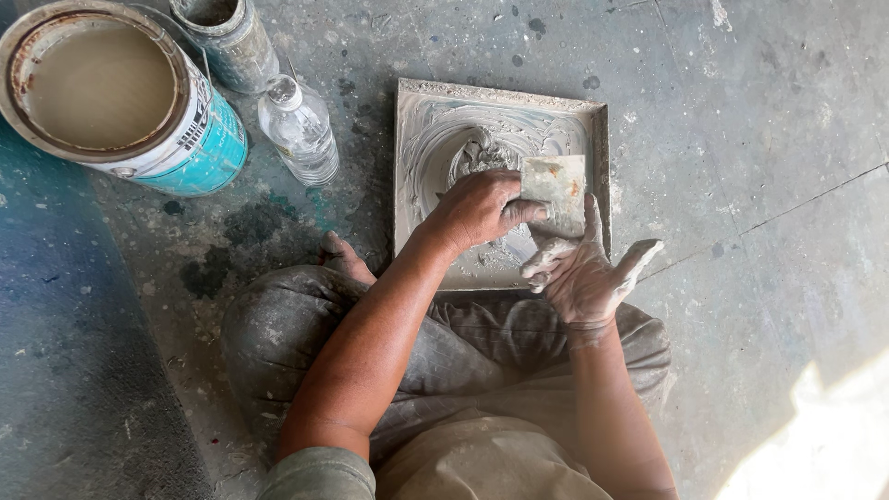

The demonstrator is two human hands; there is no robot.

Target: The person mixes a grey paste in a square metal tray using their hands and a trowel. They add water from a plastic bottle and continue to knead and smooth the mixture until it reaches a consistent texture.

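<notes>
I sit on a concrete floor with a square tray (405,167) of grey putty in front of my knees. My left hand (477,208) grips a flat metal scraper blade (556,190) over the tray's middle, beside a mound of grey paste (477,153). My right hand (583,273), smeared with pale paste, hovers at the tray's near right corner with its fingers spread, touching the blade's lower edge with a fingertip.
A large bucket (120,93) of beige liquid stands at the upper left. Beside it are a dirty can (227,37) and a clear plastic bottle (298,130). My bare foot (344,257) rests left of the tray. Sunlight falls at the lower right.
</notes>
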